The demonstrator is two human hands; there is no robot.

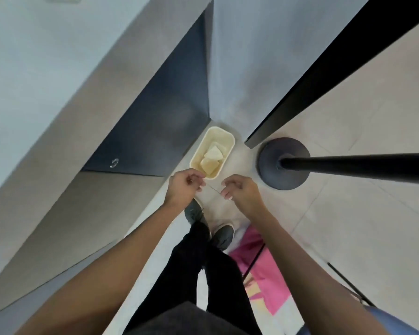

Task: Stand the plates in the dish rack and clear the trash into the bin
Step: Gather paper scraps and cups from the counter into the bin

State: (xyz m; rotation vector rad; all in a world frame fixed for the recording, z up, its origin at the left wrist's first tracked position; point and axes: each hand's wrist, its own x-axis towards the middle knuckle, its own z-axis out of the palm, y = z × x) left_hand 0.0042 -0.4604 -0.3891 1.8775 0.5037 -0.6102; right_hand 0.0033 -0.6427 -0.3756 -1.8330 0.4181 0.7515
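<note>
**Cream bin on the floor, both hands over its near edge**

Cream plastic, oblong and open-topped, the bin (pixel 219 135) stands on the pale floor (pixel 348 213) at the foot of a dark cabinet (pixel 155 122). Trash (pixel 212 157), several crumpled pale pieces, lies inside it. The left hand (pixel 184 187) hangs over the bin's near rim, fingers curled with the thumb close to the forefinger. The right hand (pixel 240 192) is just beside it, apart from the bin, fingers curled downward. A thin line (pixel 214 189) runs between the two sets of fingertips. I cannot tell whether it is something pinched or a seam in the floor, so the grip of either hand stays unclear. To the right of the bin, a black stand (pixel 271 170) carries a pole (pixel 361 163). Grey shoes (pixel 224 234) are planted below the hands.
</note>
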